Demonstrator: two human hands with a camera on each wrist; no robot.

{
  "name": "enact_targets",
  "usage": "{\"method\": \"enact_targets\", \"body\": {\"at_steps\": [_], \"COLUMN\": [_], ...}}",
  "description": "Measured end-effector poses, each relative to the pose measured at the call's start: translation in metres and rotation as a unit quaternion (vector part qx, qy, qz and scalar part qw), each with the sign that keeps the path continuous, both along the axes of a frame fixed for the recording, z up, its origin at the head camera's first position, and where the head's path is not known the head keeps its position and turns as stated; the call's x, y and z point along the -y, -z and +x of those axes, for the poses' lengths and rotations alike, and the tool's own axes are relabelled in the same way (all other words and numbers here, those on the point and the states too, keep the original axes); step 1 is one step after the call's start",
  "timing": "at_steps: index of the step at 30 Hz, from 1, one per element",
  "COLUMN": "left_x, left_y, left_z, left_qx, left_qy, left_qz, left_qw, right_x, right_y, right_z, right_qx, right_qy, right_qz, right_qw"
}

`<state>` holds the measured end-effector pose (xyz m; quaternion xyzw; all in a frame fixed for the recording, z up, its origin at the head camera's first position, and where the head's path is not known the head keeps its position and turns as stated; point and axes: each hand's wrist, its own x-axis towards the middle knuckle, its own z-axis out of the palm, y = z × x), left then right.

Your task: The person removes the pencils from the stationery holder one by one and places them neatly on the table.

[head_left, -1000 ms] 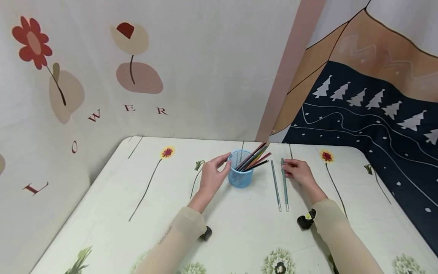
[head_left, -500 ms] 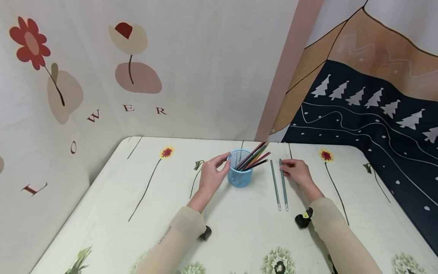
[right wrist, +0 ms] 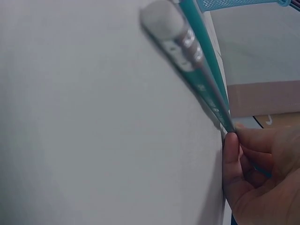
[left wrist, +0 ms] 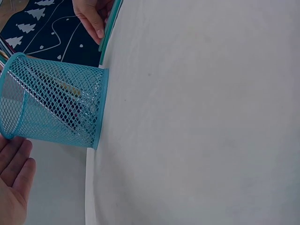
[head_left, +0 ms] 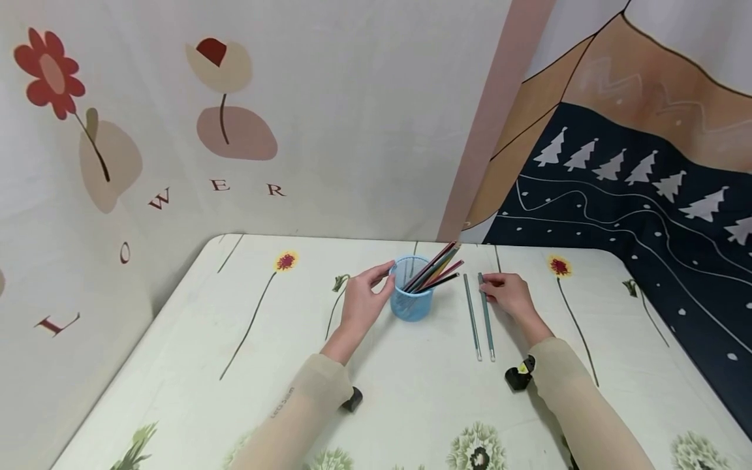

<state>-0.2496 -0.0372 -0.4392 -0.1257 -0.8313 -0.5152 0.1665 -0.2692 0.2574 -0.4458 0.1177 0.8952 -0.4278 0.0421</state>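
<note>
A blue mesh pencil cup [head_left: 411,307] stands on the table near its back edge, with several pencils [head_left: 437,269] leaning out to the right. My left hand [head_left: 364,300] holds the cup at its left rim between thumb and fingers; the left wrist view shows fingers [left wrist: 21,164] close under that rim. To the cup's right lie two teal pencils side by side, erasers toward me. My right hand [head_left: 511,294] pinches the far end of the right pencil [head_left: 487,323]. The left pencil [head_left: 472,320] lies free. In the right wrist view, the pencil's white eraser [right wrist: 162,19] looms close to the camera.
A white flower-print cloth [head_left: 252,405] covers the table. Behind rise a light printed curtain [head_left: 352,130] and a dark one with white trees [head_left: 646,215]. Black wrist devices [head_left: 517,378] sit at both sleeves.
The right hand and its pencil's far end have shifted slightly left, toward the other pencil. The left hand stays at the cup.
</note>
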Motion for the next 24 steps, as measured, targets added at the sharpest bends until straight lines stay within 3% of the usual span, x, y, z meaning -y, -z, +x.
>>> {"method": "enact_targets", "body": {"at_steps": [24], "left_x": [0.0001], "left_y": [-0.0001], "left_z": [0.0008], "left_qx": [-0.005], "left_qy": [0.000], "left_qz": [-0.005], "left_qw": [1.0000], "right_x": [0.0020], "right_y": [-0.0001], "right_z": [0.0001], "right_qx": [-0.022], "right_qy": [0.000], "right_qz": [0.038], "right_qw": [0.9990]}}
